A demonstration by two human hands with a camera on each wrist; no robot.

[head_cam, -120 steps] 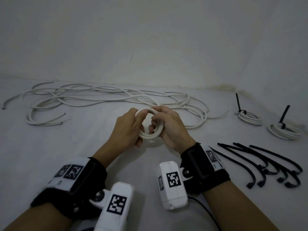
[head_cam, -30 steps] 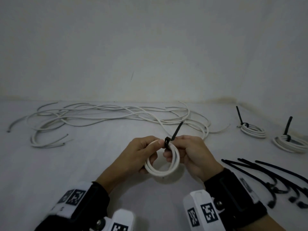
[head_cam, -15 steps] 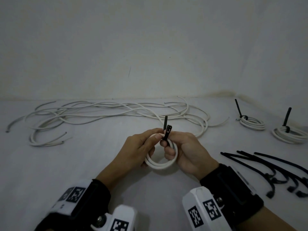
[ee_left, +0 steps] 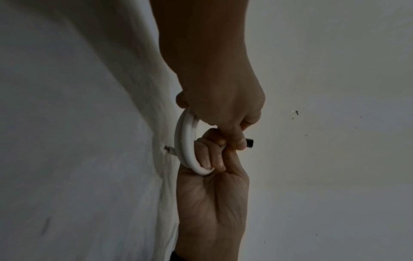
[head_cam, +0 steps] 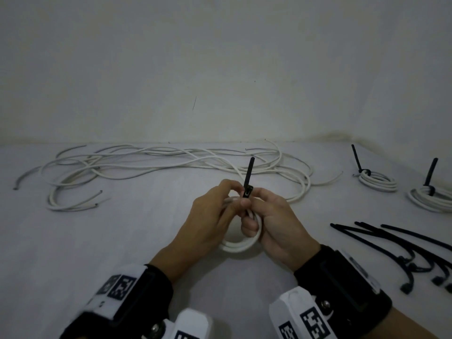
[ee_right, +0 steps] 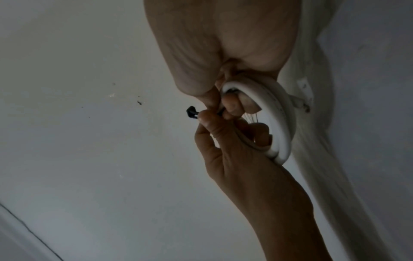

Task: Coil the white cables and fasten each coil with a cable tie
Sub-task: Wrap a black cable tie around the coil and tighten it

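Observation:
A small white cable coil (head_cam: 241, 245) is held upright just above the white surface, in the middle of the head view. A black cable tie (head_cam: 249, 177) wraps its top, tail pointing straight up. My left hand (head_cam: 234, 199) grips the coil's left side, thumb pressed by the tie's head. My right hand (head_cam: 254, 199) pinches the tie at its head, lower fingers curled through the coil. In the left wrist view the coil (ee_left: 185, 141) bows left between both hands and the tie's end (ee_left: 250, 142) pokes out right. The right wrist view shows the coil (ee_right: 281, 120) and tie end (ee_right: 191, 112).
A tangle of loose white cables (head_cam: 171, 165) lies along the back by the wall. Two tied coils (head_cam: 376, 178) (head_cam: 433, 199) sit at the far right with tie tails up. Several spare black ties (head_cam: 415, 250) lie at the right, near my right wrist.
Four seconds ago the coil had no tie. Over the last second the tie's tail swung from leaning right to upright, and the tie's head has been lifted above the coil's top.

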